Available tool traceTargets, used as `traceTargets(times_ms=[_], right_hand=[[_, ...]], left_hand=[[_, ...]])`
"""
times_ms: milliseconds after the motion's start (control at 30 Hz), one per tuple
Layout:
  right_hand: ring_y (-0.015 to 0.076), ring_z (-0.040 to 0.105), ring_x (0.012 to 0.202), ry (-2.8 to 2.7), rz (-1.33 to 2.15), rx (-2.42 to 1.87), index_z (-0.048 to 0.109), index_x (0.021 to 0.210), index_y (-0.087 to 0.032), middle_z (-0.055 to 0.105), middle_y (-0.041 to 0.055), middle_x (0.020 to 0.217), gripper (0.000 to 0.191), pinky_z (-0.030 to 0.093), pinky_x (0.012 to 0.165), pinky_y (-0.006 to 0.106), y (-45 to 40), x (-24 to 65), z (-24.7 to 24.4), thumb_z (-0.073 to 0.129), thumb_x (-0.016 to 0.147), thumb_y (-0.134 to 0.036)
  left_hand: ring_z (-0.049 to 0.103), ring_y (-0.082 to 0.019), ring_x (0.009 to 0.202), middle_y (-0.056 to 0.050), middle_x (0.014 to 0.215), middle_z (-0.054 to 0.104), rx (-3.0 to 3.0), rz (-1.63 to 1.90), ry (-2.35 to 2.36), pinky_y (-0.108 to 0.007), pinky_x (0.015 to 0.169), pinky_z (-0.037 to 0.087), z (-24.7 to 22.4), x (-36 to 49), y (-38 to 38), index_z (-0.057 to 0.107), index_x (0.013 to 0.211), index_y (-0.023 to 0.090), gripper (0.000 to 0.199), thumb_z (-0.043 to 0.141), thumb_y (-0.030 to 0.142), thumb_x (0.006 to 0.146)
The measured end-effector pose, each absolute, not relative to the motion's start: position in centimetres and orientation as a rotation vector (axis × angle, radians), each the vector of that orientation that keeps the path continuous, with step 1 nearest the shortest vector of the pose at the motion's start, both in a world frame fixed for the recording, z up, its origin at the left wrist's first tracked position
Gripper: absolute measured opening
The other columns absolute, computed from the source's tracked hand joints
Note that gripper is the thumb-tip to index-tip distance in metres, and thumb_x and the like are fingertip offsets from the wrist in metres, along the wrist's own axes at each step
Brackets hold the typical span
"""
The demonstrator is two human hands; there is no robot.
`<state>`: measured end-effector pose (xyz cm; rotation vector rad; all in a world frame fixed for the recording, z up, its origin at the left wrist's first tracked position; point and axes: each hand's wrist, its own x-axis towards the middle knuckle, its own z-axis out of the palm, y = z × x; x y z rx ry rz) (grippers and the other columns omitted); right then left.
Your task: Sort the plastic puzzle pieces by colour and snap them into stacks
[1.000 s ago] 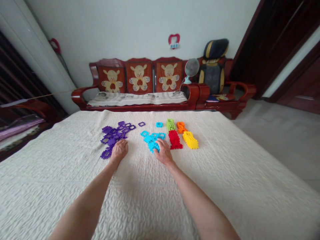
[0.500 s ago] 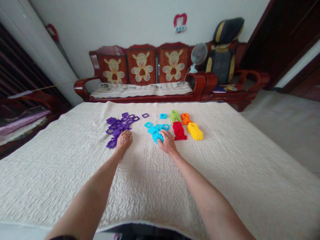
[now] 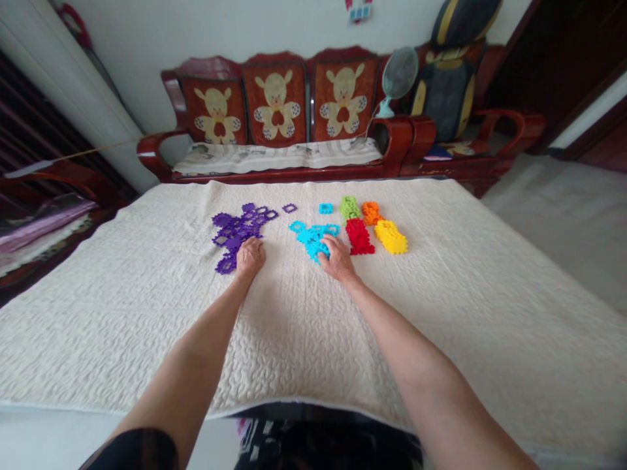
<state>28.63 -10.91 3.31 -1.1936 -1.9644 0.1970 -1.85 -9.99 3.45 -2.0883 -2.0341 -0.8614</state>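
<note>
My left hand [image 3: 251, 256] rests on the cloth at the right edge of a loose pile of purple interlocking plastic pieces [image 3: 235, 238]. Its fingers are curled under, and whatever they hold is hidden. My right hand [image 3: 339, 259] is at the near right side of a pile of light-blue interlocking pieces [image 3: 311, 238], thumb and fingers bent around blue pieces there. Just right of this hand stands a red stack [image 3: 359, 236] of similar pieces. One purple square frame [image 3: 289, 208] and a small blue stack [image 3: 326, 208] lie farther back.
Green [image 3: 349, 207], orange [image 3: 371, 213] and yellow [image 3: 390, 236] stacks are grouped at the back right. A cream quilted cloth [image 3: 304, 339] covers the table. Behind it stand a wooden sofa [image 3: 274, 175] with bear cushions and a small fan [image 3: 399, 73].
The camera has tilted downward, so the scene sits higher in view. Both hands stay at the same piles, and the pieces show no clear movement.
</note>
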Motion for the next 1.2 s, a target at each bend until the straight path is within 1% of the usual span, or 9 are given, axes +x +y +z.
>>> traceTargets(times_ms=[200, 500, 633, 733, 900, 1000, 1200], right_hand=[[0.0286, 0.052, 0.127, -1.964, 0.196, -1.218, 0.062, 0.120, -0.016, 0.060, 0.0154, 0.135, 0.037, 0.040, 0.110, 0.046, -10.86, 28.66, 3.31, 0.053, 0.085, -0.025], [0.0263, 0.054, 0.127, -1.928, 0.196, -1.235, 0.064, 0.117, -0.018, 0.062, 0.0126, 0.134, 0.036, 0.042, 0.109, 0.044, -10.82, 28.69, 3.34, 0.050, 0.084, -0.018], [0.0266, 0.053, 0.128, -1.943, 0.202, -1.245, 0.064, 0.117, -0.016, 0.062, 0.0139, 0.134, 0.036, 0.042, 0.109, 0.044, -10.83, 28.71, 3.36, 0.049, 0.084, -0.016], [0.0264, 0.053, 0.128, -1.948, 0.202, -1.238, 0.064, 0.117, -0.017, 0.062, 0.0132, 0.134, 0.037, 0.042, 0.109, 0.044, -10.96, 28.73, 3.42, 0.049, 0.084, -0.016], [0.0265, 0.055, 0.126, -1.940, 0.213, -1.222, 0.065, 0.116, -0.018, 0.062, 0.0126, 0.133, 0.035, 0.043, 0.108, 0.044, -11.00, 28.76, 3.37, 0.050, 0.084, -0.017], [0.0267, 0.054, 0.127, -1.935, 0.216, -1.222, 0.065, 0.116, -0.018, 0.062, 0.0123, 0.133, 0.035, 0.043, 0.108, 0.045, -10.97, 28.76, 3.27, 0.050, 0.085, -0.018], [0.0269, 0.054, 0.127, -1.918, 0.208, -1.216, 0.065, 0.116, -0.019, 0.062, 0.0118, 0.133, 0.035, 0.042, 0.109, 0.046, -11.09, 28.73, 3.23, 0.049, 0.085, -0.018]], left_hand=[[0.066, -0.026, 0.094, -0.011, 0.095, 0.071, -2.103, -0.869, -2.001, -0.038, 0.089, 0.051, 3.37, -1.89, -9.75, 0.069, 0.084, 0.019, 0.027, 0.043, 0.019, 0.082], [0.067, -0.025, 0.090, -0.011, 0.092, 0.071, -2.082, -0.888, -1.924, -0.037, 0.086, 0.052, 3.02, -2.00, -9.88, 0.069, 0.083, 0.020, 0.029, 0.041, 0.021, 0.085], [0.067, -0.024, 0.087, -0.010, 0.088, 0.071, -2.092, -0.852, -1.918, -0.036, 0.084, 0.053, 3.12, -2.06, -9.75, 0.069, 0.080, 0.021, 0.027, 0.042, 0.022, 0.083], [0.067, -0.024, 0.086, -0.010, 0.088, 0.072, -2.097, -0.857, -1.902, -0.036, 0.084, 0.053, 3.27, -2.06, -9.74, 0.069, 0.080, 0.021, 0.027, 0.042, 0.021, 0.083], [0.068, -0.024, 0.089, -0.010, 0.093, 0.072, -2.085, -0.868, -1.938, -0.035, 0.084, 0.054, 3.23, -2.05, -9.79, 0.069, 0.082, 0.021, 0.027, 0.043, 0.021, 0.084], [0.068, -0.026, 0.092, -0.011, 0.095, 0.072, -2.074, -0.867, -1.983, -0.037, 0.086, 0.054, 3.19, -2.05, -9.83, 0.069, 0.083, 0.020, 0.027, 0.043, 0.021, 0.084], [0.066, -0.026, 0.102, -0.011, 0.106, 0.073, -2.160, -0.965, -1.845, -0.040, 0.096, 0.052, 3.42, -1.81, -10.25, 0.069, 0.093, 0.020, 0.029, 0.042, 0.017, 0.082]])
